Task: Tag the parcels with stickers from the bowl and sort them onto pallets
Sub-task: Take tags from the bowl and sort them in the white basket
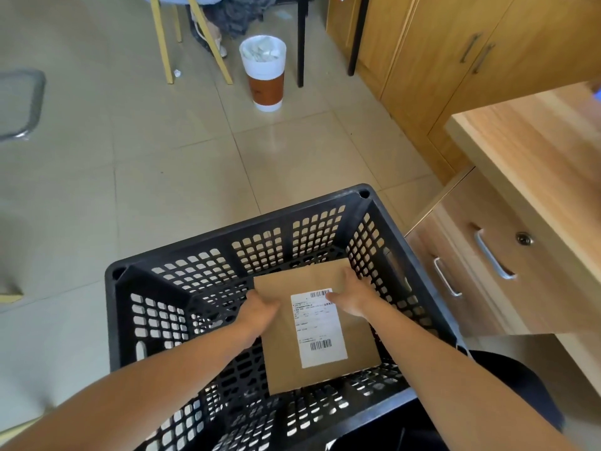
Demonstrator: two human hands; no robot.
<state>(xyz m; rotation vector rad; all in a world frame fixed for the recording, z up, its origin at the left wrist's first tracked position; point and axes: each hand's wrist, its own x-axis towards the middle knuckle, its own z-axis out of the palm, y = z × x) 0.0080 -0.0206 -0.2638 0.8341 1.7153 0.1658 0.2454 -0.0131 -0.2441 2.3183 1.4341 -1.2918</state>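
A flat brown cardboard parcel (357, 346) with a white shipping label (320, 333) lies inside a black perforated plastic crate (195, 262) on the floor. Both of my arms reach down into the crate. My left hand (260, 309) grips the parcel's left edge near its far corner. My right hand (353, 296) rests on the parcel's far right part, fingers over its top edge and thumb beside the label. No sticker bowl is in view.
A wooden desk (533, 164) with drawers and metal handles stands at the right, with wooden cabinets (439, 60) behind it. A waste bin (265, 73) full of paper, yellow chair legs (162, 43) and a dark table leg stand farther off on the tiled floor.
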